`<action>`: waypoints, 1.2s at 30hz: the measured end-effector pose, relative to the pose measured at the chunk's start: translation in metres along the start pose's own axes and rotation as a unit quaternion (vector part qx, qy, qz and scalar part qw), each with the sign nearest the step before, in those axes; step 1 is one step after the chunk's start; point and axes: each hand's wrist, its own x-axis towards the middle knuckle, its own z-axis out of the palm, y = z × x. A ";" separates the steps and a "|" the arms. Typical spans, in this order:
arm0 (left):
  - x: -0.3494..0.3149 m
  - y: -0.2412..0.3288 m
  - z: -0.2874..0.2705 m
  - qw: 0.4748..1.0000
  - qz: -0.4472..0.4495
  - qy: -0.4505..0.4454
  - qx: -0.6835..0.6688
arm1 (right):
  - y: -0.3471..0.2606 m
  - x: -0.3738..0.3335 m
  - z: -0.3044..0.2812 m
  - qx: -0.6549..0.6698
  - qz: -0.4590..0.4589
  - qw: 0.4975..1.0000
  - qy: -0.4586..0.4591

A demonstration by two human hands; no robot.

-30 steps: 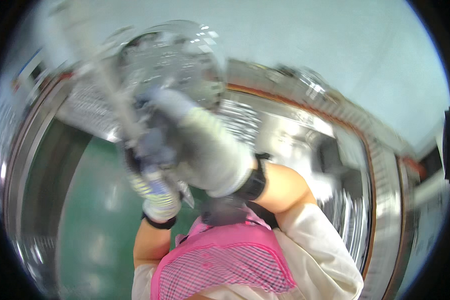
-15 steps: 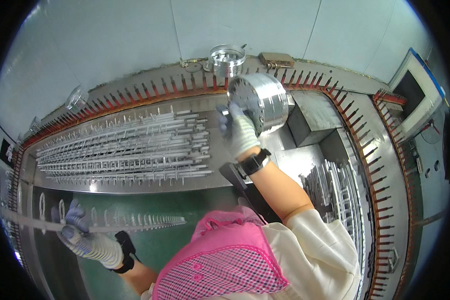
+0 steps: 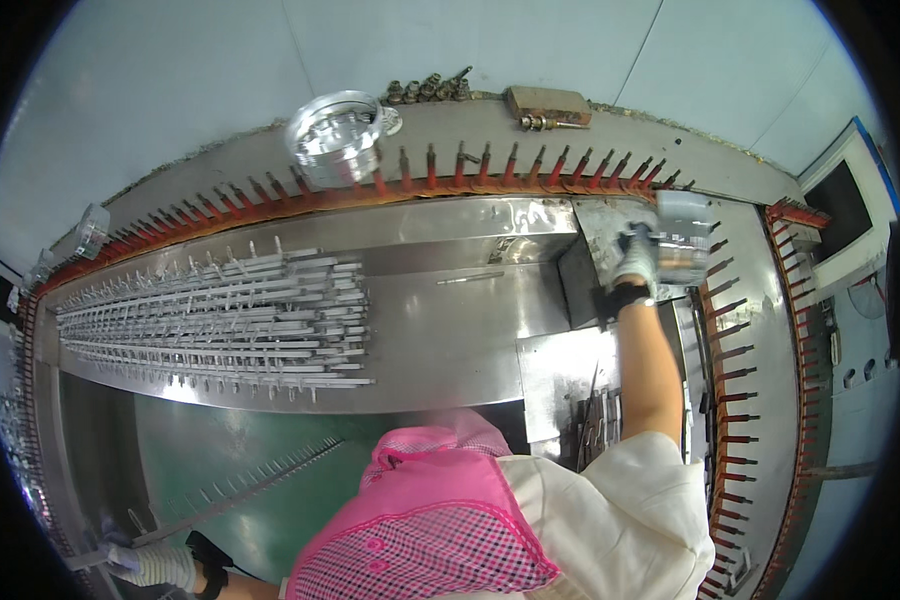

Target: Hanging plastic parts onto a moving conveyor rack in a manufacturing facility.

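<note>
My right hand (image 3: 638, 258), gloved, is closed at the left side of a round silvery metal drum (image 3: 684, 237), holding it over the corner of the spindle line at the right. The drum and fingers are slightly blurred. At the lower left my gloved left hand (image 3: 150, 563) is wrapped round one end of a long thin metal rack bar (image 3: 240, 492). A row of small upright prongs runs along this bar, which slants up to the right over the green floor. Many similar prongs racks (image 3: 220, 320) lie stacked on the steel table (image 3: 440, 355).
Red-based spindles (image 3: 515, 165) line the table's far and right edges. Another shiny drum (image 3: 335, 140) sits on the far line. A brick-like block (image 3: 548, 103) and small metal fittings (image 3: 428, 90) lie on the back ledge. Metal strips (image 3: 600, 415) lie near my right forearm.
My right hand has carried the drum to the right and away from the table's middle. My left hand has lowered with the rack bar, now slanting more. The view has shifted right.
</note>
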 end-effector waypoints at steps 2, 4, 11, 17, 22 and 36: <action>-0.010 0.007 0.013 0.999 -0.032 0.028 0.013 | -0.029 0.074 -0.024 -0.100 0.029 0.992 0.070; -0.008 0.002 0.015 0.996 -0.003 0.059 0.068 | -0.053 0.115 -0.041 -0.157 0.027 0.981 0.111; -0.012 -0.003 0.028 0.992 -0.043 0.121 -0.012 | -0.075 0.200 -0.054 -0.165 0.057 0.968 0.180; 0.000 -0.030 0.026 0.997 -0.023 0.065 0.033 | -0.033 0.268 -0.046 -0.115 0.011 0.983 0.141; -0.027 0.005 0.053 0.988 0.014 0.079 0.133 | -0.011 0.294 -0.013 -0.207 0.075 0.975 0.021; -0.029 -0.006 0.051 0.981 -0.005 0.128 0.146 | 0.044 0.349 0.045 -0.655 -0.203 0.726 0.060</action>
